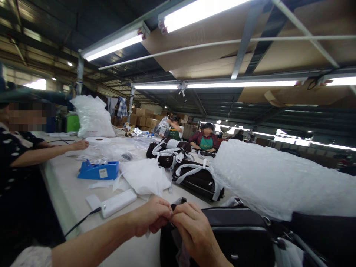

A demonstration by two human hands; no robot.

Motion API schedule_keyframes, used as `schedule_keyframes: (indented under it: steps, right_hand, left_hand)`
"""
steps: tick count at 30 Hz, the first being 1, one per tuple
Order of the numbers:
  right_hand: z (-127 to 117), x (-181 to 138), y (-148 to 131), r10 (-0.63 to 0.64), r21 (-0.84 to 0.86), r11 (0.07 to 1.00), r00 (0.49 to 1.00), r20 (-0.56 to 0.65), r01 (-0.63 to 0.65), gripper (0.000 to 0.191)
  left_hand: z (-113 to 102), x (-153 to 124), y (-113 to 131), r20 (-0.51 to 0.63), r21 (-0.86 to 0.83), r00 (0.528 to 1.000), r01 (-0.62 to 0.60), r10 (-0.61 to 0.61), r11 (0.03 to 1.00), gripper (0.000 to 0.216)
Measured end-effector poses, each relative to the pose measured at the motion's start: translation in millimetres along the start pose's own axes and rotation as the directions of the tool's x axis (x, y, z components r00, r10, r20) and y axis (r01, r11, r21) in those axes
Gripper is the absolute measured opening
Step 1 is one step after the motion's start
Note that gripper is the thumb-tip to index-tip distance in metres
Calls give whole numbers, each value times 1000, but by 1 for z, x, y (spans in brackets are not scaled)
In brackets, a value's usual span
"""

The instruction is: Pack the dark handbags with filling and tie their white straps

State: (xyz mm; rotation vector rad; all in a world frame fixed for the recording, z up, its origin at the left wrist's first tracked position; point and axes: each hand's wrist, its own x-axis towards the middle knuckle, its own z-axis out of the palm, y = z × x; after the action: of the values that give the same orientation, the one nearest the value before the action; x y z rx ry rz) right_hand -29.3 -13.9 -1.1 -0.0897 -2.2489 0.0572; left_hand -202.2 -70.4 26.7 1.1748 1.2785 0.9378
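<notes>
My left hand [152, 216] and my right hand [194, 228] meet fingertip to fingertip over the left end of a black bag [240, 231]. Both are closed in a pinch. What they pinch is hidden by the fingers; a small whitish scrap pokes out below the left hand, and a pale strip [182, 254] hangs under the right one. The bag lies on the table close in front of me, with metal rings at its right end. Just behind my hands, a dark fitting with a metal ring [180, 200] shows on the bag.
On the table [139, 246] lie a white device with a black cable [119, 203], a blue tape dispenser [98, 170], white sheets [146, 176] and black bags wrapped in white strips [197, 178]. A bubble-wrap pile [278, 174] stands right. A co-worker's hand [80, 145] reaches in from the left; others work behind.
</notes>
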Motion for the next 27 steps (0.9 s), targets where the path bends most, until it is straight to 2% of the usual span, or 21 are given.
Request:
schedule_keyframes:
  steps: [4, 7, 10, 12, 15, 17, 19, 21, 22, 24, 26, 27]
  right_hand:
    - [3, -8, -3, -101, -144, 985, 994, -29, 96, 23]
    - [-2, -10, -4, -75, -50, 996, 997, -8, 75, 18]
    - [-14, -12, -4, 84, 132, 988, 996, -31, -79, 17]
    - [-27, -17, -2, 233, 194, 958, 968, -90, -212, 14]
    - [-58, -34, 8, 381, 115, 924, 899, -216, -364, 10]
    - [-86, -51, 19, 438, -9, 886, 846, -304, -463, 9]
    - [-117, -73, 30, 515, -109, 797, 763, -392, -594, 16]
    - [-143, -100, 40, 622, -136, 665, 644, -446, -735, 29]
    - [-153, -114, 44, 677, -129, 595, 582, -451, -793, 36]
    - [-164, -143, 50, 764, -127, 466, 471, -441, -876, 53]
    - [-164, -171, 54, 814, -149, 365, 393, -428, -919, 78]
    - [-160, -185, 55, 834, -157, 333, 368, -410, -930, 91]
  left_hand:
    - [-3, -3, 4, 38, 159, 999, -22, 16, 987, 27]
    - [-2, -8, 4, -17, 384, 988, -137, 156, 913, 21]
    - [1, -11, 3, -43, 647, 938, -236, 344, 725, 9]
    - [3, -11, 2, -53, 782, 910, -219, 412, 584, 9]
    - [1, -10, 1, -47, 883, 900, -165, 434, 439, 19]
    - [-8, -12, 0, -21, 896, 902, -174, 431, 408, 22]
    - [-24, -14, -1, -39, 873, 896, -185, 443, 450, 44]
    - [-47, -10, -1, -110, 818, 891, -170, 440, 549, 63]
    - [-59, -4, -1, -113, 778, 914, -162, 389, 607, 66]
    - [-76, 13, 1, -37, 656, 984, -108, 175, 747, 75]
    - [-78, 34, 3, 68, 535, 997, -7, -34, 845, 83]
    - [-72, 45, 5, 77, 503, 996, -1, -43, 864, 86]
